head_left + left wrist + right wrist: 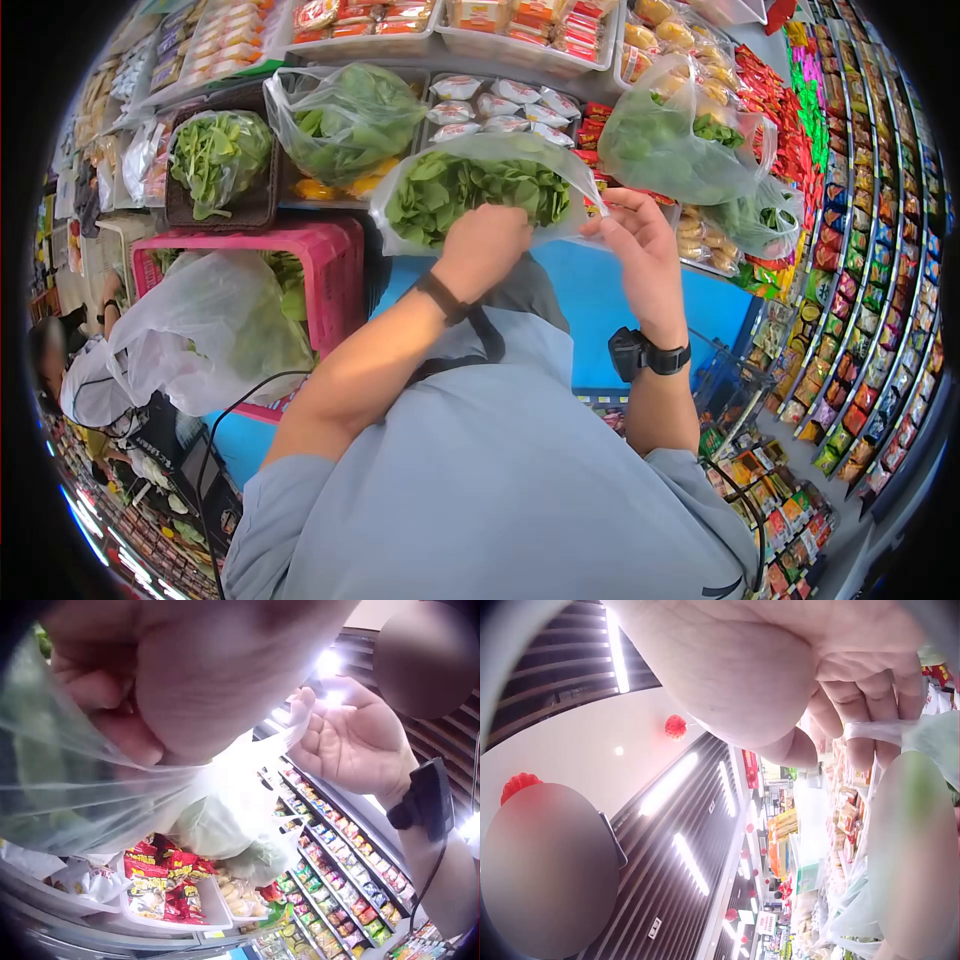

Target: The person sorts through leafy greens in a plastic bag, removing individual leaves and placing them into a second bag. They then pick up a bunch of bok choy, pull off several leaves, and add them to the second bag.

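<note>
A clear plastic bag [410, 240] full of leafy greens [430, 195] is in front of me in the head view, its mouth spread wide. My left hand [485, 245] is at the bag's near rim with its fingers curled. In the left wrist view the film stretches close below those fingertips; the head view hides them. With bent fingers my right hand [643, 245] holds the bag's handle [597, 200] out to the right. In the right wrist view the white handle strip [874, 732] crosses its fingers, while the thumb stands apart.
More bagged greens [350, 125] flank the bag, some at right [670, 140]. A pink crate [345, 270] with a bag [200, 320] stands left, on a blue surface [640, 300]. Snack trays [540, 50] line the back, and shelves run along the right. Another person [95, 375] is at far left.
</note>
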A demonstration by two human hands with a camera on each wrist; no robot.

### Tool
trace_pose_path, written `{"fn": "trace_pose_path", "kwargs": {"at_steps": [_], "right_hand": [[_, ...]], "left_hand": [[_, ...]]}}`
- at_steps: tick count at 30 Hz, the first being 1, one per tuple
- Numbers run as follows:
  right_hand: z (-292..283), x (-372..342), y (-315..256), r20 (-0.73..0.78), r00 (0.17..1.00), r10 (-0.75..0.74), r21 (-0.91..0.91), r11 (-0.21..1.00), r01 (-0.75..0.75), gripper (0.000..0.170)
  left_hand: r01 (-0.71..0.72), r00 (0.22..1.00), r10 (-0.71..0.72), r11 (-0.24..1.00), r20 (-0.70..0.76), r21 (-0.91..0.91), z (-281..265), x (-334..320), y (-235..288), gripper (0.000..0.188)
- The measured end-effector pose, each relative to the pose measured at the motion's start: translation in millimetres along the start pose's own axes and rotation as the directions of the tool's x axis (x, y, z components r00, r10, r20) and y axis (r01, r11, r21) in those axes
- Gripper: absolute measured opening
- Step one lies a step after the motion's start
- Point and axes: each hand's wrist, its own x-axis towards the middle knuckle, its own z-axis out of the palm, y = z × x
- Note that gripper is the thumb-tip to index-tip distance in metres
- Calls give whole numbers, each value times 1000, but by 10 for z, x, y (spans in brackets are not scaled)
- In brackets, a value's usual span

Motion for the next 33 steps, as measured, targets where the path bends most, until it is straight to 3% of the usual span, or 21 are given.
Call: {"fn": "trace_pose_path", "kwargs": {"at_steps": [4, 10, 13, 14, 16, 19, 23, 24, 27, 29, 32, 33], "right_hand": [[-109, -2, 82, -55, 998, 28, 46, 999, -25, 35], [-136, 82, 115, -69, 996, 63, -87, 994, -69, 33], [-59, 100, 144, -156, 986, -51, -202, 979, 19, 29], [-43, 94, 143, -186, 957, -224, -379, 915, 141, 27], [-7, 86, 125, -141, 824, -549, -697, 646, 311, 24], [145, -50, 126, -33, 872, -488, -485, 771, 413, 22], [499, -113, 373, 103, 866, -489, -414, 770, 484, 21], [583, -103, 445, 87, 881, -465, -503, 743, 442, 22], [699, 3, 579, 7, 806, -591, -734, 545, 406, 24], [674, 88, 740, 19, 834, -552, -732, 560, 388, 22], [636, 129, 837, 9, 860, -511, -709, 603, 366, 20], [627, 141, 847, 3, 865, -501, -697, 619, 362, 19]], "left_hand": [[-70, 992, 58, 992, -109, -109, -70, -95, -70, 24], [-61, 988, 27, 972, -151, -228, -190, -243, -53, 15], [-60, 978, -14, 938, -210, -340, -252, -282, -17, 14], [-66, 973, -27, 919, -231, -388, -280, -290, 5, 14], [-98, 961, -45, 867, -273, -488, -277, -296, -5, 14], [124, 978, -202, 774, -57, -621, -380, -329, 2, 14], [-36, 979, -108, 742, -173, -669, -399, -332, -30, 13], [-46, 979, -106, 714, -174, -698, -411, -336, -31, 13], [-89, 979, -80, 660, -188, -746, -478, -341, -20, 15], [-129, 979, -31, 667, -201, -734, -509, -348, -10, 15], [-1, 995, -89, 354, -35, -935, -441, -359, 21, 17], [-12, 993, -106, 306, -46, -952, -405, -341, -21, 17]]}}
